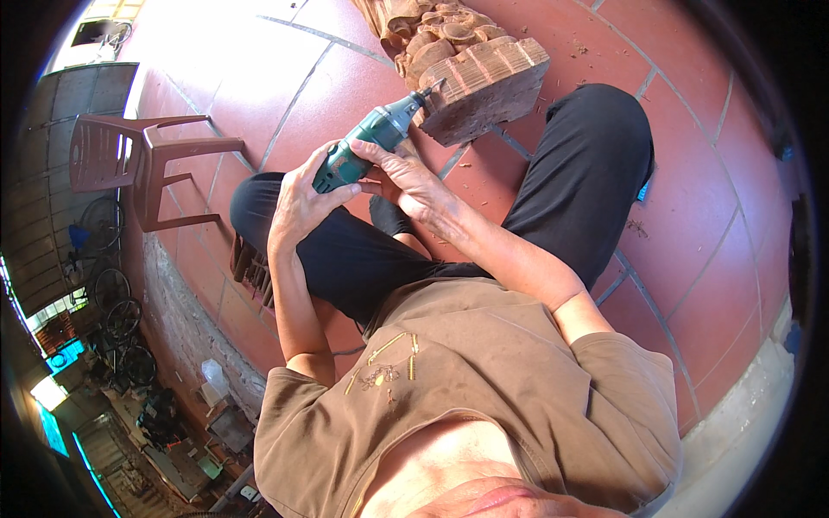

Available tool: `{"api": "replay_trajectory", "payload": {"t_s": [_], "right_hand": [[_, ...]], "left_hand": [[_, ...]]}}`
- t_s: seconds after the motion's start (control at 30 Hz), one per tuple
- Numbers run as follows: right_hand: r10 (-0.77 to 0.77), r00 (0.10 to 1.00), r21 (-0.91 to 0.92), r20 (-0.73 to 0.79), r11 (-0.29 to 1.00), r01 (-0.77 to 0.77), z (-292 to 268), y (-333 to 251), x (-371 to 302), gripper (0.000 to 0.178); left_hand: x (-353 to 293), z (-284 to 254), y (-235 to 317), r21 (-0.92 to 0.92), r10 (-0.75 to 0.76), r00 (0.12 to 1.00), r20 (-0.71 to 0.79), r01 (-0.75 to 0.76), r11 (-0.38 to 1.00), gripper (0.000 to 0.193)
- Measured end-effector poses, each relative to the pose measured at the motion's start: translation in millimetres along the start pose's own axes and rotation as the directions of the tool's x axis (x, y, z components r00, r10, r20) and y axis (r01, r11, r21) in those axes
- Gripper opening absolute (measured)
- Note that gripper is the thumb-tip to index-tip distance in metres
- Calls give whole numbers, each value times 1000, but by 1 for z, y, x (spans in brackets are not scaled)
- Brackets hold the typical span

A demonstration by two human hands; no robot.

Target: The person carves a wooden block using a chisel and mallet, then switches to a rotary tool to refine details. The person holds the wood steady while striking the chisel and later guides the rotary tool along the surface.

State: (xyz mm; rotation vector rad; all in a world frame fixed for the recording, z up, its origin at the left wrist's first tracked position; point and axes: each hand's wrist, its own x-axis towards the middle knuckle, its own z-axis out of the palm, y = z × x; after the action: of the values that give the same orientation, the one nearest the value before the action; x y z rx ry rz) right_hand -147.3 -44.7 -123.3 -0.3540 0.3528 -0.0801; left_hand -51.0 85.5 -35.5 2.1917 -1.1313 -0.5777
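A green handheld rotary tool (373, 136) points up and to the right, its tip touching the base of a carved reddish wooden block (484, 82). My left hand (302, 198) wraps around the tool's rear end. My right hand (404, 177) grips the tool's body from the right side, fingers over the middle. The carving stands on red floor tiles just beyond my knees. My legs, in black trousers, are bent on either side of the hands.
A brown plastic chair (142, 160) stands to the left on the red tiled floor (691, 233). Past a low stone edge (186, 319) at lower left lie bicycles and clutter far below. Wood chips are scattered on the tiles at the right.
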Motion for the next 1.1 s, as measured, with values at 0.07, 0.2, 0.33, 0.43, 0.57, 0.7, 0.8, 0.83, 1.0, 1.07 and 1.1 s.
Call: {"api": "replay_trajectory", "payload": {"t_s": [0.07, 0.2, 0.33, 0.43, 0.57, 0.7, 0.8, 0.83, 1.0, 1.07, 1.1], "right_hand": [[1, 1000, -9, -7, 1000, -1, 1, -1, -1, 29], [-3, 1000, -23, -15, 1000, 2, 2, -3, -1, 29], [-3, 1000, -10, -9, 1000, 3, 1, -2, 1, 30], [0, 1000, -10, -6, 1000, 0, 2, -3, 0, 31], [-10, 1000, -1, -12, 1000, 10, 3, -3, 0, 31], [-12, 1000, -4, -13, 1000, 12, 3, -3, 1, 30], [-10, 1000, -8, -12, 1000, 9, 2, -3, 2, 30], [-6, 1000, -5, -7, 1000, 6, 1, -3, 3, 29], [15, 1000, 0, -13, 1000, -15, 2, -5, 2, 28], [5, 1000, 0, -5, 1000, -5, 2, -5, 2, 27], [0, 1000, 0, -2, 1000, 0, 3, -5, 2, 27]], "left_hand": [[0, 0, -3, 5, 6, 1000, -4, -6, 1000, 62], [1, 0, -3, 9, -5, 1000, -1, 5, 1000, 62], [2, -1, 0, -11, -16, 1000, 2, 16, 1000, 64], [2, -1, -2, -20, -16, 1000, -1, 16, 1000, 63], [2, 0, -7, -7, -13, 1000, 0, 13, 1000, 63], [1, 0, -7, -7, -16, 1000, -3, 16, 1000, 62], [2, 0, -6, -9, -10, 1000, -5, 10, 1000, 62], [2, 0, -6, -12, -11, 1000, -4, 11, 1000, 62], [3, -1, -5, -24, -22, 1000, -5, 22, 999, 65], [4, -1, -5, -14, -23, 1000, -6, 23, 1000, 65], [4, -1, -5, -20, -27, 1000, -4, 27, 999, 65]]}}
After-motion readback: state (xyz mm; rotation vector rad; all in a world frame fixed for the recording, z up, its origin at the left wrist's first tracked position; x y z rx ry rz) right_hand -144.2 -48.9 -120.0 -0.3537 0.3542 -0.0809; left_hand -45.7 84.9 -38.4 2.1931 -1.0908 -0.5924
